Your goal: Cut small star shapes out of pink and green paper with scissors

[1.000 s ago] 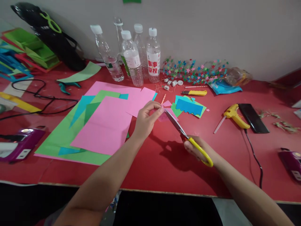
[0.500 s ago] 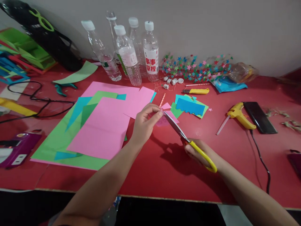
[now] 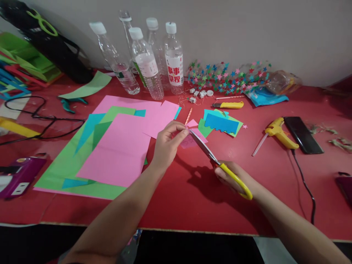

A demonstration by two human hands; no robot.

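Observation:
My left hand (image 3: pixel 168 143) is closed in a pinch, thumb against forefinger, on a small piece of pink paper mostly hidden by the fingertips. Yellow-handled scissors (image 3: pixel 204 146) sit in my right hand (image 3: pixel 229 172), their fingers through the handles. The blades look nearly together, and their tips reach the left fingertips. Just beneath, a pink paper scrap (image 3: pixel 198 135) with drawn lines lies on the red table (image 3: pixel 192 205). A striped pink stick (image 3: pixel 188 116) rests just beyond the left hand. Blue and green paper scraps (image 3: pixel 222 124) lie farther right, beside a tiny pink star (image 3: pixel 245 127).
Large coloured sheets (image 3: pixel 115 150) cover the left side. Several plastic bottles (image 3: pixel 174 66) stand along the wall, beside a star-covered clear bottle (image 3: pixel 228 77). A yellow cutter (image 3: pixel 231 105), a glue gun (image 3: pixel 280 134) with its cord and a phone (image 3: pixel 303 135) lie to the right.
The whole view has shifted slightly, so things on the table appear a little farther left. Both hands keep nearly the same pose, with the scissors at the left fingertips.

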